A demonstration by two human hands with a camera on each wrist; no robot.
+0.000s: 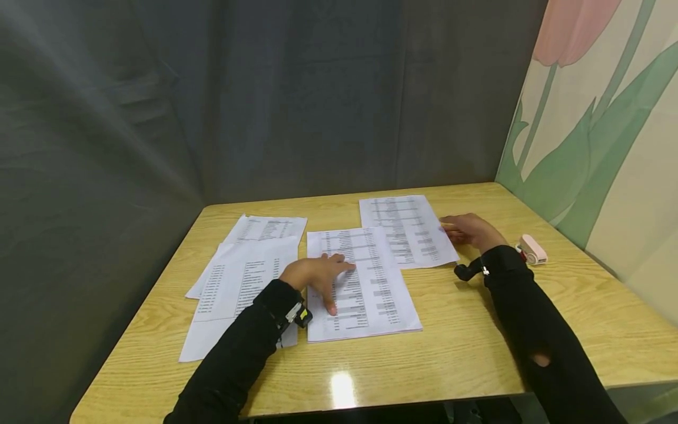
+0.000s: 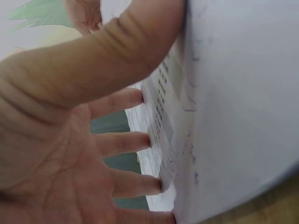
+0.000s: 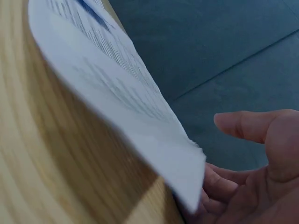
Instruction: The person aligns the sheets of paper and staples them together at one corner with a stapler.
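Several printed sheets lie on a wooden table (image 1: 477,341). My left hand (image 1: 331,282) rests flat on the centre sheet (image 1: 384,294), fingers spread; the left wrist view shows the fingers (image 2: 126,142) straight against that sheet (image 2: 233,116). My right hand (image 1: 457,231) is at the right edge of the far-right sheet (image 1: 402,229). In the right wrist view the edge of that sheet (image 3: 126,107) is raised off the table (image 3: 46,163). My fingertips (image 3: 219,184) are under the edge, and my thumb (image 3: 252,126) hovers above without touching it.
Two more sheets (image 1: 243,282) overlap at the left, with another (image 1: 267,228) behind them. A small pink device (image 1: 531,249) sits by my right wrist. Grey walls (image 1: 265,118) close off the back and left, and a tulip-patterned panel (image 1: 609,147) the right.
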